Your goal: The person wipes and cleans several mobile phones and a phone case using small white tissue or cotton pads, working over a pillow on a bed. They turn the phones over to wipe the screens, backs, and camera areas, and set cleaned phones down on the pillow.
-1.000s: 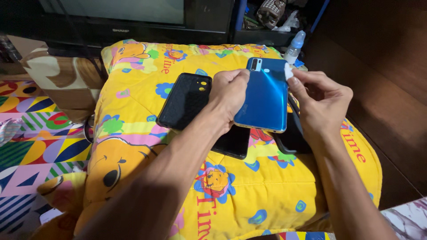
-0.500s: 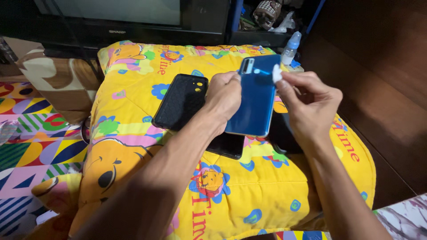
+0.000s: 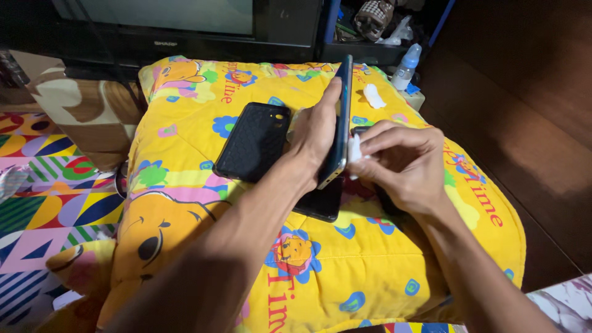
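Left hand (image 3: 316,132) grip: phone (image 3: 341,117) now edge-on | right hand (image 3: 401,163): wipe (image 3: 354,149) lower

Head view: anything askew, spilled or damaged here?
Nothing spilled or visibly damaged. The left hand holds the blue phone turned edge-on, the right hand presses a white wad to it. A second white wad lies loose on the yellow quilt.

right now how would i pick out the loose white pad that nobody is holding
Start at the big yellow cartoon-print cushion in front of the dark television. Go to its far right corner, near the small bottle with a blue cap. The loose white pad lies flat on the fabric there, apart from both hands; the other white pad is pinched in the right hand against the phone.
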